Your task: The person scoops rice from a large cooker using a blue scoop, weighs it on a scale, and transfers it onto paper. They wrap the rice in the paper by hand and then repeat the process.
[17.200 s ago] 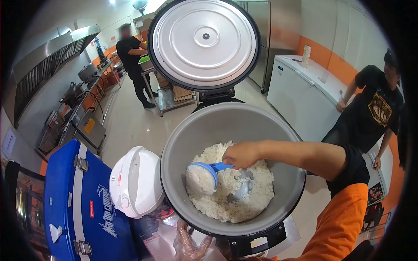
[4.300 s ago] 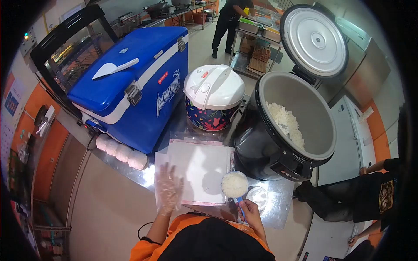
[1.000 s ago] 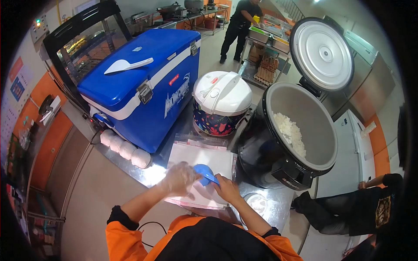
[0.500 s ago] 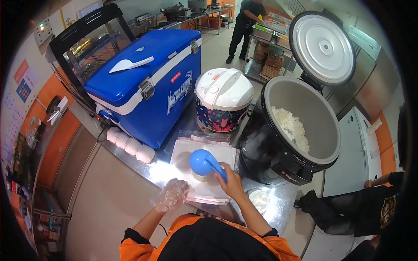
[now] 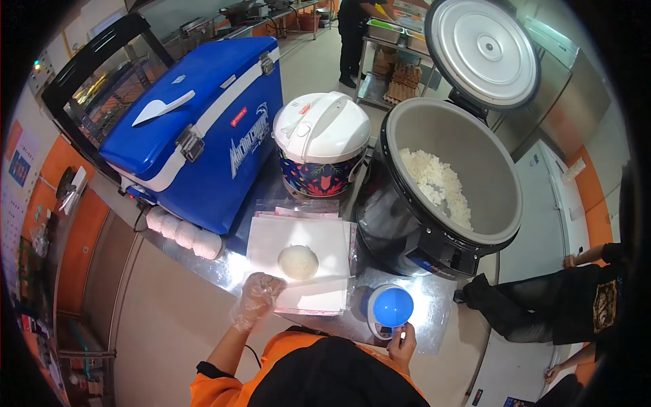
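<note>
A dome of white rice (image 5: pixel 298 262) sits on the white wrapping paper (image 5: pixel 271 233), the top of a stack of sheets. My left hand (image 5: pixel 260 298), in a clear plastic glove, has its fingers curled at the lower left edge of the paper, apart from the rice. Bare and closed, my right hand (image 5: pixel 403 346) grips the handle of a blue scoop (image 5: pixel 393 306). The scoop's bowl faces up and looks hollow. It is over a white-rimmed round object (image 5: pixel 375 325) on the metal table, mostly hidden beneath it.
A large black rice cooker (image 5: pixel 420 224) with its lid raised holds rice. A floral rice cooker (image 5: pixel 322 139) stands beside a blue cooler box (image 5: pixel 210 115) with a white paddle (image 5: pixel 163 107) on top. Wrapped white bundles (image 5: pixel 183 232) line the table's left edge. Other people stand behind and right.
The blue scoop has come off the paper and moved right, turning bowl upward, uncovering the rice dome. My left hand's fingers have curled in at the paper's edge. The camera view has shifted.
</note>
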### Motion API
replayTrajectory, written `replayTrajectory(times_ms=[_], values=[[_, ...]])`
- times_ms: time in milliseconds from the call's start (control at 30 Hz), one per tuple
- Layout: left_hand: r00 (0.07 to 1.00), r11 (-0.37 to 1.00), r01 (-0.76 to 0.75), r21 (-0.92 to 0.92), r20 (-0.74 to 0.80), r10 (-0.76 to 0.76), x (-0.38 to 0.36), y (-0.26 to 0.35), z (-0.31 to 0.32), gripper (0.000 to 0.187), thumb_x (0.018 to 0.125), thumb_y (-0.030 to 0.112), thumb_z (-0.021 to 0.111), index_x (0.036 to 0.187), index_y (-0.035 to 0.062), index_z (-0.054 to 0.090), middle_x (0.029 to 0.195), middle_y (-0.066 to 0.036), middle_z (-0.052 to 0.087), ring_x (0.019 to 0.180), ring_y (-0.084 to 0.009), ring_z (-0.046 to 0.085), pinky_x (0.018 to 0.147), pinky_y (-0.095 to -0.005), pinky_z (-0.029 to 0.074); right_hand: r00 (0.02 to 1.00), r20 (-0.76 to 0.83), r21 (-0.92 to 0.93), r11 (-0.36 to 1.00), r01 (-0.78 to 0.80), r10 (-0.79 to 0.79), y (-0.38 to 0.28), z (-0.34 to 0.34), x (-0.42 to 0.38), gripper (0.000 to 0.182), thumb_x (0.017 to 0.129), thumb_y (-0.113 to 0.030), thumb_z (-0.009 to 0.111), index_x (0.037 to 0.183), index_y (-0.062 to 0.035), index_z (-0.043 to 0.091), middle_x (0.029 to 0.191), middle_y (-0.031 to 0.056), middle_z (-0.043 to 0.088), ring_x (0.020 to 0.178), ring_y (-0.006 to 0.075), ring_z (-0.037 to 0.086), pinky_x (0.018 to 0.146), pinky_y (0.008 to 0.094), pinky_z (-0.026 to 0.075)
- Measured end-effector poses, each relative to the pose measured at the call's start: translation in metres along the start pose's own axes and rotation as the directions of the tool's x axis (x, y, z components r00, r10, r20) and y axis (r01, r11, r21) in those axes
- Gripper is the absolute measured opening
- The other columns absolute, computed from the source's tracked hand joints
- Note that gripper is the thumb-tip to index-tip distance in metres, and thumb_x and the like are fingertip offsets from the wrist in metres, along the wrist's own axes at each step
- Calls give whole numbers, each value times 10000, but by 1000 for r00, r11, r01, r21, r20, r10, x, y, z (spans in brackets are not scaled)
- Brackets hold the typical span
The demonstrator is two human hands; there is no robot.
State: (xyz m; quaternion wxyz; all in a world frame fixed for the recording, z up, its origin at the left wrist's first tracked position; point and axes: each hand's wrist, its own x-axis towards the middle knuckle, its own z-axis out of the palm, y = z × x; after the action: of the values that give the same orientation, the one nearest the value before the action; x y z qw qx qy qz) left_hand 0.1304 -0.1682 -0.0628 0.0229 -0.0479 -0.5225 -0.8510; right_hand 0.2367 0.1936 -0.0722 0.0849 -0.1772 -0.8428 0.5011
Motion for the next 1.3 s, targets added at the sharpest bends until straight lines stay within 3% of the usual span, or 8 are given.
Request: replayTrajectory(times_ms=[200, 333, 400, 833, 1000, 1100, 1233, 1300], values=[[990, 614, -106, 782, 28, 135, 27, -2, -18, 54, 811, 140, 677, 817, 87, 669, 807, -40, 670, 763, -213, 618, 765, -343, 496, 984, -154, 28, 995, -91, 94, -10, 7, -1, 376, 914, -163, 566, 1199, 35, 421, 752, 134, 530, 615, 210, 542, 561, 318, 428], [994, 730, -37, 682, -49, 96, 42, -9, -26, 69, 796, 156, 691, 810, 94, 666, 766, -44, 657, 714, -225, 615, 697, -342, 498, 918, -332, -425, 903, 60, -217, -22, 6, -5, 384, 883, -147, 578, 1172, 53, 425, 956, 203, 476, 891, 286, 494, 750, 394, 412], [910, -38, -404, 914, 406, 86, 51, 14, -20, 81, 786, 179, 700, 795, 106, 666, 751, -44, 651, 675, -240, 607, 651, -344, 487, 874, -388, -413, 903, 118, -292, -48, 10, 0, 369, 817, -70, 598, 1141, 35, 458, 1061, 210, 465, 954, 291, 434, 803, 396, 353], [685, -102, -713, 693, 721, 110, 70, 43, -33, 126, 826, 258, 659, 872, 145, 692, 841, -25, 659, 790, -203, 609, 708, -350, 480, 942, 192, 154, 957, 246, -274, -83, 151, 94, 498, 757, -160, 767, 1166, -7, 527, 1147, 161, 537, 1110, 239, 494, 938, 353, 398], [936, 504, 45, 862, 140, -323, 63, 64, -34, 290, 776, 289, 715, 1040, 175, 674, 1016, -6, 643, 1010, -195, 574, 920, -339, 425, 930, 333, 479, 878, -26, -154, -60, 163, 99, 196, 808, -33, 716, 974, -5, 616, 873, 27, 637, 832, 91, 576, 783, 241, 462], [952, 116, -197, 974, 218, -213, 50, 36, -65, 192, 814, 269, 687, 971, 158, 699, 1004, -8, 652, 1013, -216, 580, 950, -351, 425, 945, 321, 521, 845, -124, -60, -57, 159, 103, 188, 801, -33, 728, 956, -18, 622, 895, 23, 644, 825, 84, 579, 761, 233, 466], [909, 326, -322, 889, 386, -154, 33, 19, -88, 150, 831, 251, 663, 927, 146, 709, 976, -24, 652, 1012, -220, 584, 946, -360, 431, 930, 363, 591, 786, -182, -58, -51, 154, 108, 163, 800, -30, 729, 930, -28, 630, 893, 24, 652, 828, 79, 583, 751, 230, 468], [947, 493, 66, 868, 101, -304, 33, 25, -72, 154, 838, 217, 612, 936, 151, 711, 1123, -33, 616, 1111, -213, 535, 968, -345, 420, 920, 391, 507, 840, -193, -24, -47, 154, 109, 148, 825, -56, 712, 946, -26, 631, 883, 20, 658, 814, 74, 589, 740, 222, 467]])
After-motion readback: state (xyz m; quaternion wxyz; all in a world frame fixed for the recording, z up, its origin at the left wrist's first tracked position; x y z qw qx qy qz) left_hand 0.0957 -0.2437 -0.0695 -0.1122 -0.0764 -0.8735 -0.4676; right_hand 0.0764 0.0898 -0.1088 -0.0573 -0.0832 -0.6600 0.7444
